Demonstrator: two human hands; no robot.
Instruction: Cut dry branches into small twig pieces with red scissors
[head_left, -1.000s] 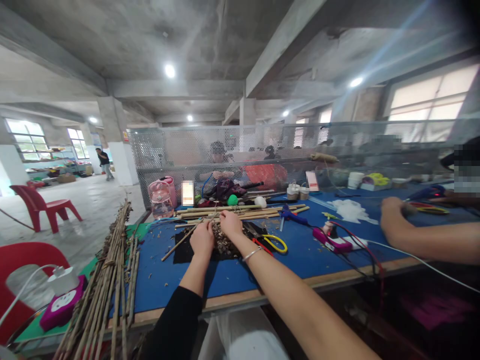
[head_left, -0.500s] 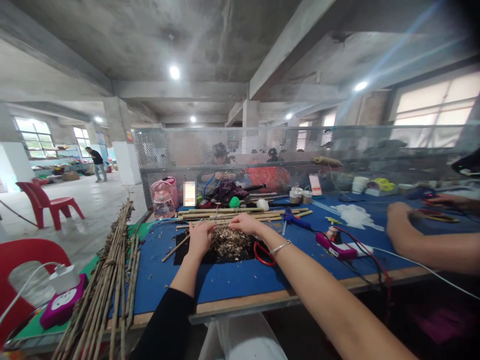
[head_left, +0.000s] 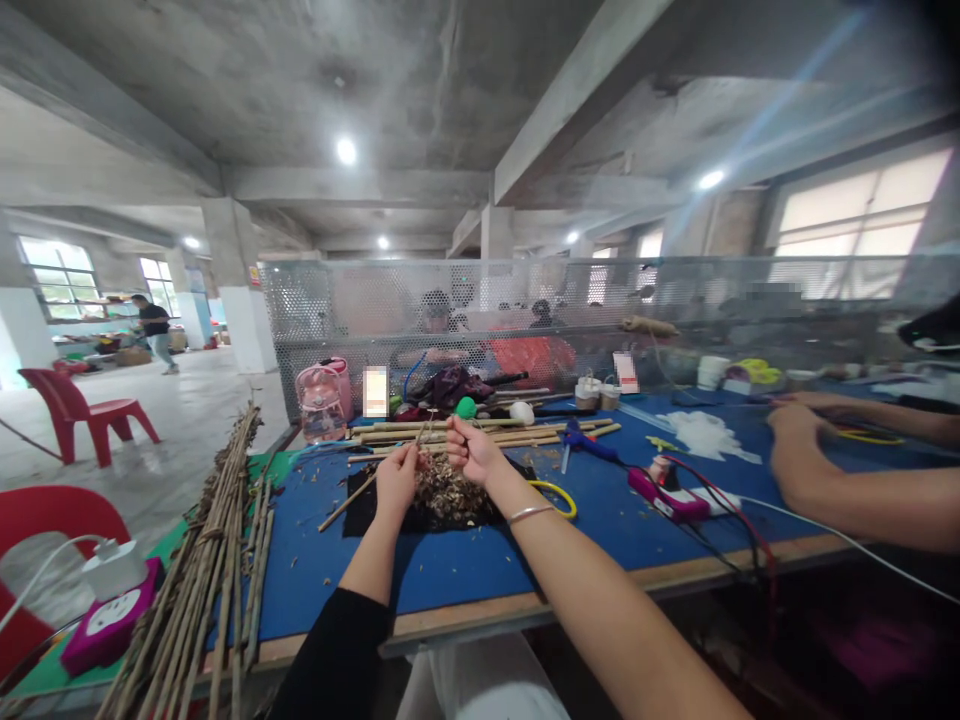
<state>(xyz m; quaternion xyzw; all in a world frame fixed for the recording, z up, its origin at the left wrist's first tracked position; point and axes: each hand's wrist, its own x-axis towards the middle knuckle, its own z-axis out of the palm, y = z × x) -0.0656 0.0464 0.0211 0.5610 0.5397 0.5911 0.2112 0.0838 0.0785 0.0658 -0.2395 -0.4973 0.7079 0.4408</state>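
Note:
My left hand [head_left: 397,478] is closed, thumb and fingertips pinched on a thin twig-like strand [head_left: 424,432] that sticks up past them. Close to its right, my right hand [head_left: 474,452] is raised, its fingers curled in a pinch; whatever they hold is too small to make out. Beneath both hands a heap of dry brown shavings [head_left: 450,495] covers a black cloth [head_left: 364,515] on the blue tabletop [head_left: 300,575]. A thin stick [head_left: 346,502] lies left of my left hand. A yellow loop [head_left: 564,496], like a scissors handle, shows beside my right wrist.
Bamboo sticks [head_left: 525,437] lie behind the heap, near a green ball [head_left: 466,408] and a white ball [head_left: 521,411]. A blue glue gun [head_left: 589,440] and purple power strip [head_left: 671,497] are right. Long stalks [head_left: 199,560] lie left. A co-worker's arm [head_left: 847,470] reaches in from the right.
My hands have risen off the heap's back edge; my right hand has moved left and its fingers have curled. A red loop by my wrist is out of sight; a yellow one shows.

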